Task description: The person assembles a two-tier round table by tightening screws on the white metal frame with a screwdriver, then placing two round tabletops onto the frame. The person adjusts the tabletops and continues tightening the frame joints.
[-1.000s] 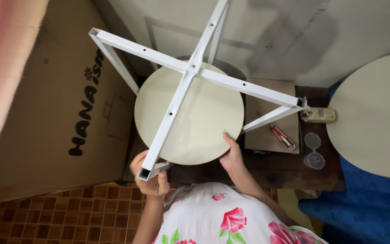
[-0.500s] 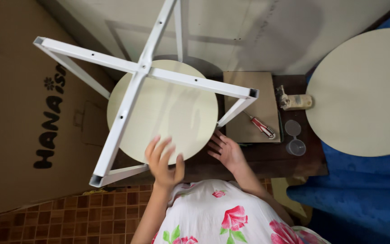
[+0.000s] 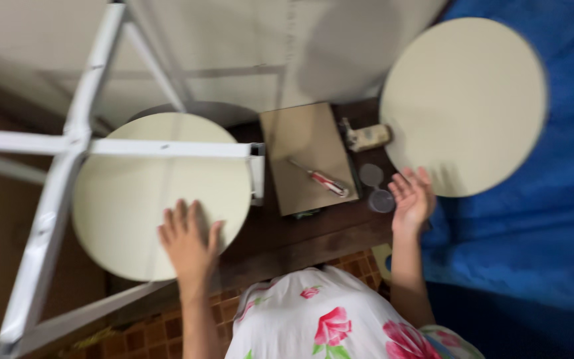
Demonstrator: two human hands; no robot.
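My left hand (image 3: pixel 189 242) lies flat, fingers spread, on the near edge of a cream round board (image 3: pixel 141 199). A white metal cross frame (image 3: pixel 68 149) with legs stands on that board. My right hand (image 3: pixel 412 198) is open, palm up, at the lower edge of a second cream round board (image 3: pixel 463 100) that rests on blue cloth (image 3: pixel 539 226). It holds nothing.
A brown flat box (image 3: pixel 303 149) lies on the dark wooden table (image 3: pixel 287 233) with a red-handled screwdriver (image 3: pixel 320 178) on it. Two small clear cups (image 3: pixel 375 189) and a small beige tool (image 3: pixel 367 137) sit beside it. Tiled floor shows below.
The view has swung right. My right hand left the first board's edge and reached over to the second board. My left hand stays flat on the first board.
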